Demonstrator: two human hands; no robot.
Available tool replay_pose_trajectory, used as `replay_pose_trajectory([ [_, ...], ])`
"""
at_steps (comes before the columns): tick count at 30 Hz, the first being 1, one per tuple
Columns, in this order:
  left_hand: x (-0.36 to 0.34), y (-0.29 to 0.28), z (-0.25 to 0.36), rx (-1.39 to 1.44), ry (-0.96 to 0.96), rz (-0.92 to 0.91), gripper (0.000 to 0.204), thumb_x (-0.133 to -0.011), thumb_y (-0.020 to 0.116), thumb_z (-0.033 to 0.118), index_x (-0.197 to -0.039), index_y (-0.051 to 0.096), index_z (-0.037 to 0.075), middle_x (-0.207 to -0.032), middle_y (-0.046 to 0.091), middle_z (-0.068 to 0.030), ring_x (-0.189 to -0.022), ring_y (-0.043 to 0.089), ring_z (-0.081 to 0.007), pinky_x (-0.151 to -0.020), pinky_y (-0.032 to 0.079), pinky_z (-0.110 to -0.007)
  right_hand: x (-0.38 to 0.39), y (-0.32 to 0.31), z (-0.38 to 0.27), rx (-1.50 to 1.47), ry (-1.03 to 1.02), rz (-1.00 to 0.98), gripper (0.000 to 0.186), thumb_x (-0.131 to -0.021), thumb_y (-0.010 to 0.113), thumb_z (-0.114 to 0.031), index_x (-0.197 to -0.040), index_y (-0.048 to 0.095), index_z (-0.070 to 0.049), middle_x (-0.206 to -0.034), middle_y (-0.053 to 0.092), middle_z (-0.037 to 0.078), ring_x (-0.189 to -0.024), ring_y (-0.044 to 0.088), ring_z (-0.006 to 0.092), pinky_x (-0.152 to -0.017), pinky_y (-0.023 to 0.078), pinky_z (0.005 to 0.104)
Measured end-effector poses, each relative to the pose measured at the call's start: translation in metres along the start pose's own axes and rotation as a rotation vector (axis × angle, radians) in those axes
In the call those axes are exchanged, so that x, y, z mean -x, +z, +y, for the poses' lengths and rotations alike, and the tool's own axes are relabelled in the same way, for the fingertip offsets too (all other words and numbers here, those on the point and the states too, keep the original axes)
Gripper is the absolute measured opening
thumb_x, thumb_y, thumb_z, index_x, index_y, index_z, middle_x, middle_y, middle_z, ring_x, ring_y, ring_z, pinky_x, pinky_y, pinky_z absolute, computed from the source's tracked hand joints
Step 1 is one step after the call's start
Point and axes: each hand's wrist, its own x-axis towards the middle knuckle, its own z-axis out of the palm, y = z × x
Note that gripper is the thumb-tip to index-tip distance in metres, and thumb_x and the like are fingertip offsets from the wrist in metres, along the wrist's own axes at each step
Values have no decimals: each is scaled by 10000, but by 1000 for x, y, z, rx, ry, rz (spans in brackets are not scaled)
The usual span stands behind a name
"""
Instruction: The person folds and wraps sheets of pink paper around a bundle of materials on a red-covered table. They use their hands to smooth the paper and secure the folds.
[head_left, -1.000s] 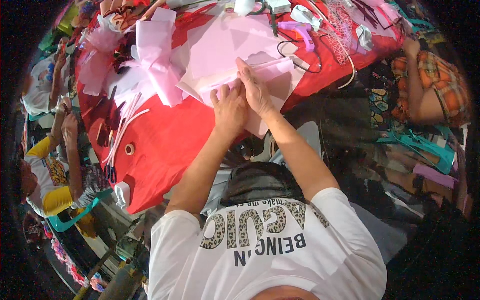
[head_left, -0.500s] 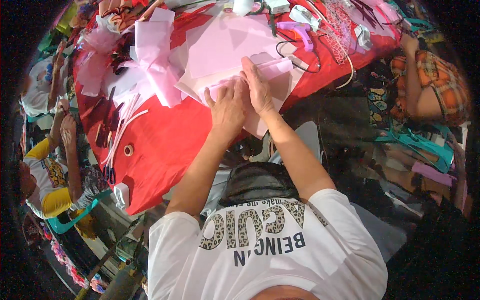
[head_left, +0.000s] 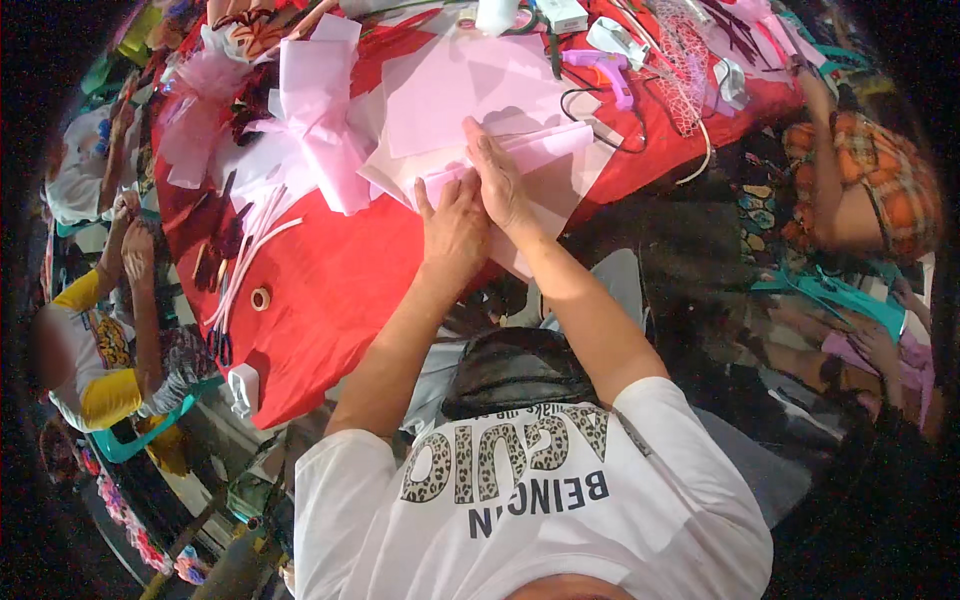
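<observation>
Folded pink wrapping paper lies across larger pink sheets at the table's front edge. My left hand rests palm down on the near left end of the fold, thumb apart and fingers lying on the paper. Close against it, my right hand is stretched flat over the fold, fingers pointing away from me. Just left of the sheets is a gathered pink paper wrap. Neither hand is closed round anything; some fingertips of the left hand are partly hidden.
On the red tablecloth are a tape roll, pale strips and scissors. A purple glue gun with a black cord lies far right. People sit at both sides, one in orange plaid.
My right hand has slid slightly left and toward my left hand along the fold. The left hand has barely moved. The paper's right end looks looser and more fanned out.
</observation>
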Motion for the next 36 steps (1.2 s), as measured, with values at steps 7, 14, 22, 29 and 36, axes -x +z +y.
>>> replay_pose_trajectory([
  [7,-3,-8,-15,245,6,130,379,-761,532,119,-1137,552,76,-1147,553,-61,-1094,474,-254,-1006,195,-591,3,-4,4,65,-25,-16,575,-973,229,-383,-1352,278,46,-1405,300,185,-1317,267,259,-1067,239,332],
  [14,-21,-25,-67,202,-99,258,229,-743,590,220,-912,648,77,-925,634,-138,-865,561,-327,-804,416,-443,5,1,-4,169,-51,-54,581,-968,206,-382,-1360,247,46,-1384,317,228,-1304,291,305,-1066,226,330],
  [22,-60,-33,-85,96,-74,-237,416,-640,644,391,-877,654,49,-830,650,-180,-789,618,-351,-730,490,-424,8,5,-4,345,-78,-29,454,-954,292,-223,-1375,274,-56,-1374,341,214,-1258,361,319,-1022,307,338],
  [29,-77,-47,-80,288,-239,-529,422,-639,598,352,-880,666,12,-861,651,-201,-807,629,-324,-743,486,-387,7,3,0,48,145,-14,505,-881,463,-58,-1366,351,-142,-1050,495,65,-873,487,166,-771,436,270],
  [36,-73,-31,-89,245,-188,-304,352,-638,669,334,-874,655,73,-871,655,-127,-802,616,-314,-720,485,-423,6,8,9,258,-37,-31,502,-911,487,-186,-1384,324,-143,-1040,469,44,-878,492,154,-754,434,257],
])
